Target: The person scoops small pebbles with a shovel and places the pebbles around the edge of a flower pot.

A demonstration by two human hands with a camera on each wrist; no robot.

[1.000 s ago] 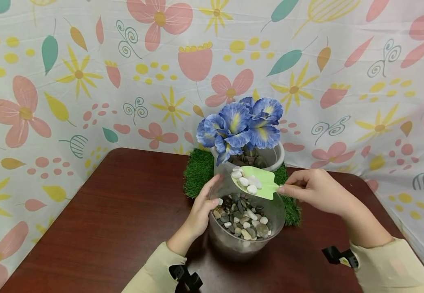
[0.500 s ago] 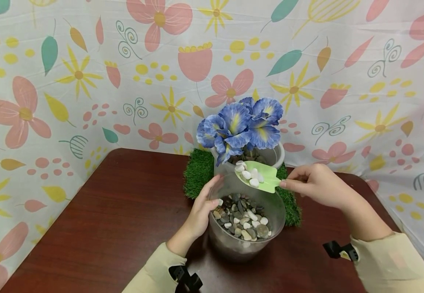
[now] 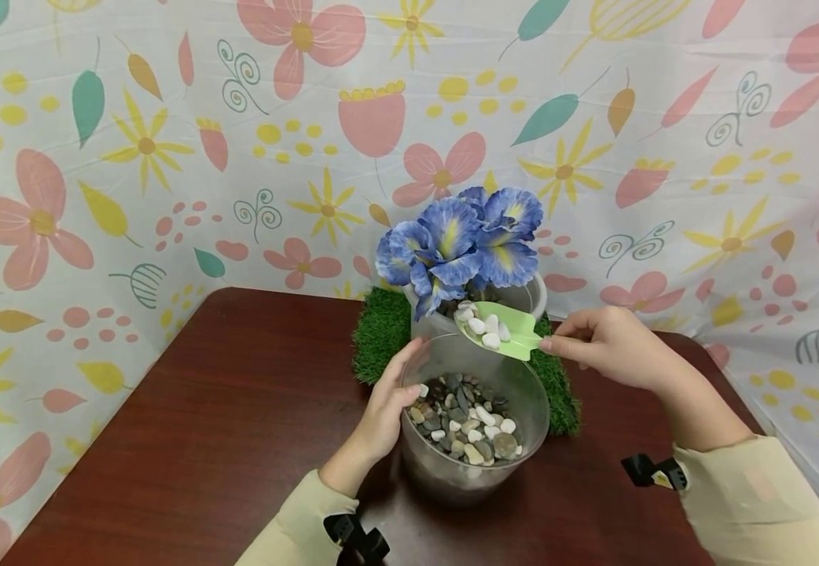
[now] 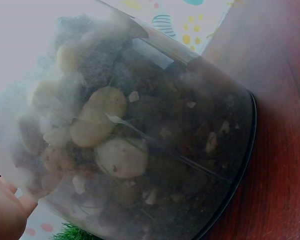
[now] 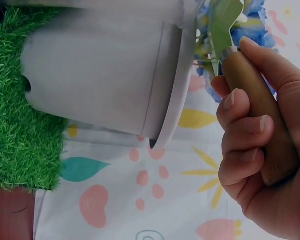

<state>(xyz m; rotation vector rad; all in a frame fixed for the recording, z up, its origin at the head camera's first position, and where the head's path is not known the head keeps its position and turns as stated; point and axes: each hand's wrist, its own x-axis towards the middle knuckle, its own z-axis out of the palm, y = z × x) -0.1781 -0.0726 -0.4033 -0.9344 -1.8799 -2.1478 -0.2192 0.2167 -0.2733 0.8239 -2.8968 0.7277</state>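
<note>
My right hand (image 3: 618, 346) grips the wooden handle (image 5: 260, 115) of a light green garden trowel (image 3: 519, 334). Several white pebbles (image 3: 491, 324) lie on its blade, which is above the far rim of a clear plastic bucket (image 3: 445, 479). My left hand (image 3: 381, 413) holds that bucket's left rim, thumb over the edge and fingers along the outside. Grey, brown and white stones (image 3: 462, 420) fill the lower part of the bucket; through its cloudy wall, dark soil (image 4: 190, 125) shows in the left wrist view. Behind stands a white flowerpot (image 5: 100, 70) with blue artificial irises (image 3: 452, 240).
A green artificial grass mat (image 3: 380, 338) lies under the flowerpot. Everything stands on a dark reddish-brown table (image 3: 240, 424), with a flower-printed cloth (image 3: 353, 173) hanging behind it and at its sides.
The trowel has risen and moved back toward the flowerpot, carrying the white pebbles on its blade. My left hand keeps its place on the bucket's rim.
</note>
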